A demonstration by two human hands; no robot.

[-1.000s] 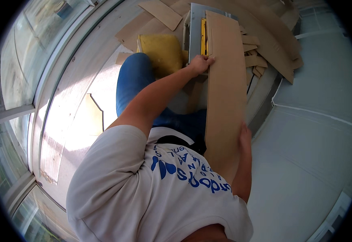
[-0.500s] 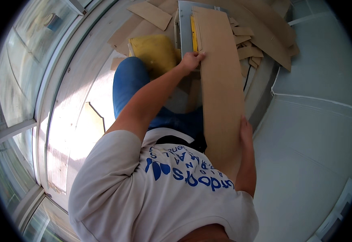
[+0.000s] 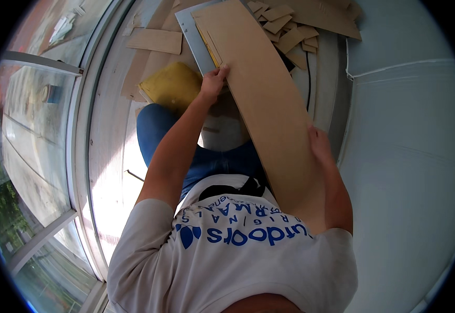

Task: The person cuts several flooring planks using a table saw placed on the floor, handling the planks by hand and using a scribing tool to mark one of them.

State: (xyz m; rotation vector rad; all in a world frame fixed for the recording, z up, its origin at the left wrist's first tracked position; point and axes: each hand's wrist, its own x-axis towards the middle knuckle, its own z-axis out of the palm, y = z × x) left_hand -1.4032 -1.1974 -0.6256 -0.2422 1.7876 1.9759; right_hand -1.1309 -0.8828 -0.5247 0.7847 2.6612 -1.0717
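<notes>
A long tan wooden board [image 3: 261, 88] stretches from my waist over a flat grey metal surface [image 3: 186, 28] at the far end. A narrow yellow strip [image 3: 206, 44] shows along its far left edge, next to a thin slit or loose sliver in the board. My left hand [image 3: 214, 82] is closed on the left edge just nearer than that strip, thumb on top. On the opposite edge, closer to my body, my right hand [image 3: 320, 143] grips the board, its fingers partly hidden. The near end rests close against my shirt.
Several board offcuts [image 3: 285, 23] are heaped at the far right, beside a dark cable [image 3: 309, 78]. A yellow cushion-like bundle [image 3: 171, 86] lies by my left knee. Glass sliding panels [image 3: 34, 130] run along the left, and a pale wall [image 3: 399, 156] stands on the right.
In the picture, the board's far end has swung left and it now slants more. The metal surface, yellow bundle and offcuts have shifted left too, as the view turned. Both hands keep their hold.
</notes>
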